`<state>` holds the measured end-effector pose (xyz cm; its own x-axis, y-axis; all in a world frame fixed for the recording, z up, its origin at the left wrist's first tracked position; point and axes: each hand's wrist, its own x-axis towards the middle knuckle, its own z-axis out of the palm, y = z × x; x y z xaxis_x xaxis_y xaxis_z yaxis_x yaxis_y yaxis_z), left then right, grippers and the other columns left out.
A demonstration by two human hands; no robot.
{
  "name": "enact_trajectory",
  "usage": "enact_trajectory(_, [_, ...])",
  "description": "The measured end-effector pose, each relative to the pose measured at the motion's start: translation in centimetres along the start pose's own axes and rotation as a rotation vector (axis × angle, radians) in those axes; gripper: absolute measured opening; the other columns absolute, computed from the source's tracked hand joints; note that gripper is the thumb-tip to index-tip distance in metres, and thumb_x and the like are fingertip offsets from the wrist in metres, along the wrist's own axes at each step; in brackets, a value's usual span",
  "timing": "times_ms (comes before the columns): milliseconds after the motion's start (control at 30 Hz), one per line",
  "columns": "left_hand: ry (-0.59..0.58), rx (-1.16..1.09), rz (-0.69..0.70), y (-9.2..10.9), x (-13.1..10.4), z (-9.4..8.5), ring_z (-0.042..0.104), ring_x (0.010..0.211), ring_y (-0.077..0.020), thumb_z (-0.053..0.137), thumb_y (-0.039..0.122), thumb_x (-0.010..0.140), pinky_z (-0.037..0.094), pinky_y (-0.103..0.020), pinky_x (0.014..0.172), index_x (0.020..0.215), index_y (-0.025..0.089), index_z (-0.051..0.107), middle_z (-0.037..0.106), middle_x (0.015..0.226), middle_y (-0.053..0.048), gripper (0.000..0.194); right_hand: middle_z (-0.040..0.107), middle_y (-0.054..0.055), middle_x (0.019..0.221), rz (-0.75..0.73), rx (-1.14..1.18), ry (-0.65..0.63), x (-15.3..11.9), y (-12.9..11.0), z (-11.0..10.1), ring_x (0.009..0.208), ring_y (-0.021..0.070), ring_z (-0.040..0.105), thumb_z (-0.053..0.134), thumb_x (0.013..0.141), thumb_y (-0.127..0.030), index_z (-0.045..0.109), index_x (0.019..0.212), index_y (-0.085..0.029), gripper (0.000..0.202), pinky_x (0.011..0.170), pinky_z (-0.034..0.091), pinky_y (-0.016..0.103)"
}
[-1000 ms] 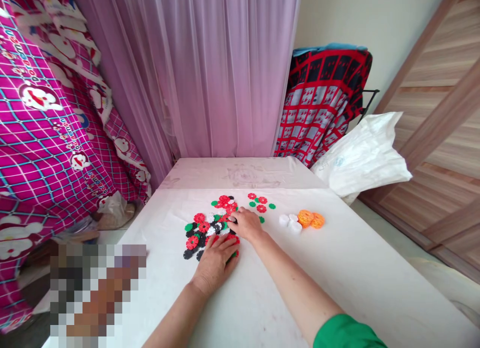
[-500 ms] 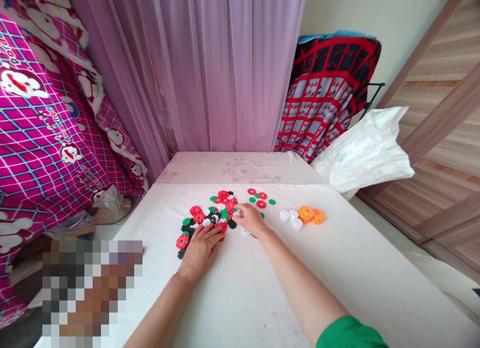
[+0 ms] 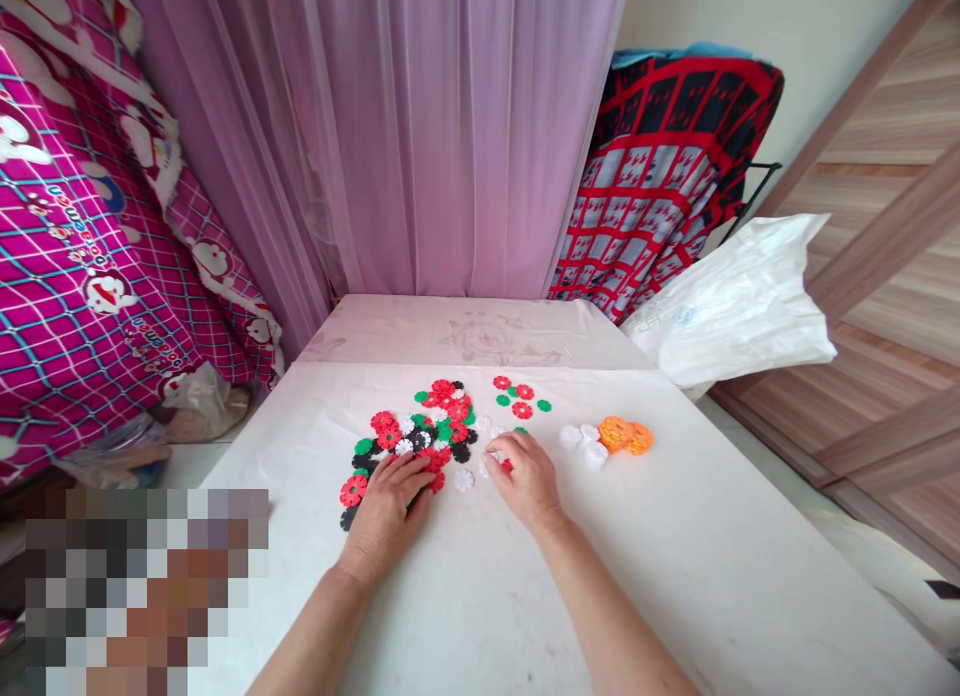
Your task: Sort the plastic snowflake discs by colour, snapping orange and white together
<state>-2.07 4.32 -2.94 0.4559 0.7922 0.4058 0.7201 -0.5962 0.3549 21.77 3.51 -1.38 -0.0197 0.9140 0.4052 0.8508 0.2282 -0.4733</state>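
A pile of flower-shaped plastic discs with notched edges, in red (image 3: 353, 491), green (image 3: 364, 447), black (image 3: 461, 453) and white (image 3: 404, 446), lies on the table. My left hand (image 3: 390, 506) rests on the near side of this pile, fingers spread and lying over red and black discs. To the right of the pile, my right hand (image 3: 529, 481) has thumb and fingertips pinched together at a white disc, which is partly hidden. Close by lie a loose white disc (image 3: 464, 479) and a red disc (image 3: 507, 466) half under the fingers.
Several red and green discs (image 3: 523, 410) lie farther back. White round pieces (image 3: 595, 454) and orange discs (image 3: 626, 435) sit to the right. The white table (image 3: 480, 596) ends at a purple curtain (image 3: 450, 156). A white bag (image 3: 750, 306) stands at the right edge.
My right hand has drawn back from the pile, toward me and to the right. White discs now show on the table beside the pile. The left hand stays on the pile.
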Motion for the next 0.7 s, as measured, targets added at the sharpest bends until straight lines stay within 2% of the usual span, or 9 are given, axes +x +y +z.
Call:
enact_trajectory(67, [0.0,-0.015,0.02,-0.1,0.1,0.0,0.062,0.123,-0.0263,0.05,0.03,0.096,0.046,-0.055,0.109,0.11,0.03,0.074,0.072,0.124,-0.004,0.028,0.072,0.004,0.093,0.067,-0.039,0.002,0.1,1.2,-0.6,0.093,0.0189,0.063,0.057,0.091,-0.023,0.071,0.087,-0.023,0.015,0.087,0.045,0.029])
enact_trajectory(133, [-0.005,-0.034,0.042,-0.2,0.2,-0.1,0.063,0.122,-0.026,0.05,0.029,0.095,0.047,-0.054,0.108,0.111,0.03,0.074,0.072,0.123,-0.005,0.028,0.072,0.003,0.094,0.082,-0.064,-0.052,-0.1,1.7,-1.0,0.093,0.0183,0.063,0.058,0.089,-0.022,0.073,0.089,-0.025,0.015,0.087,0.045,0.028])
enact_trajectory(267, [-0.021,-0.052,0.055,-0.4,0.4,0.0,0.063,0.123,-0.0263,0.051,0.028,0.095,0.047,-0.055,0.108,0.114,0.03,0.073,0.071,0.126,-0.005,0.029,0.071,0.002,0.102,0.026,-0.113,-0.171,-0.6,0.8,-1.0,0.1,0.0199,0.061,0.067,0.084,-0.026,0.075,0.101,-0.029,0.02,0.091,0.044,0.03])
enact_trajectory(400, [-0.022,-0.057,0.06,-0.5,0.4,0.3,0.063,0.123,-0.0261,0.052,0.029,0.094,0.046,-0.055,0.11,0.115,0.03,0.073,0.071,0.127,-0.006,0.029,0.071,0.002,0.1,0.056,-0.169,-0.233,-0.4,0.0,-0.9,0.102,0.0206,0.06,0.067,0.084,-0.026,0.075,0.096,-0.027,0.015,0.09,0.042,0.031])
enact_trajectory(500, [-0.013,-0.056,0.06,-0.5,0.3,0.4,0.062,0.124,-0.0265,0.052,0.031,0.094,0.045,-0.055,0.111,0.114,0.029,0.073,0.071,0.127,-0.006,0.029,0.072,0.002,0.1,0.074,-0.177,-0.268,-0.3,-0.1,-1.0,0.103,0.0202,0.061,0.065,0.086,-0.024,0.074,0.096,-0.027,0.014,0.09,0.041,0.031])
enact_trajectory(700, [-0.029,-0.034,0.042,-0.2,0.4,0.2,0.062,0.124,-0.0269,0.052,0.029,0.094,0.045,-0.056,0.11,0.114,0.029,0.073,0.07,0.128,-0.006,0.029,0.072,0.003,0.106,0.059,-0.169,-0.295,-0.4,-0.3,-1.5,0.108,0.022,0.06,0.068,0.086,-0.035,0.074,0.104,-0.028,0.021,0.092,0.04,0.033])
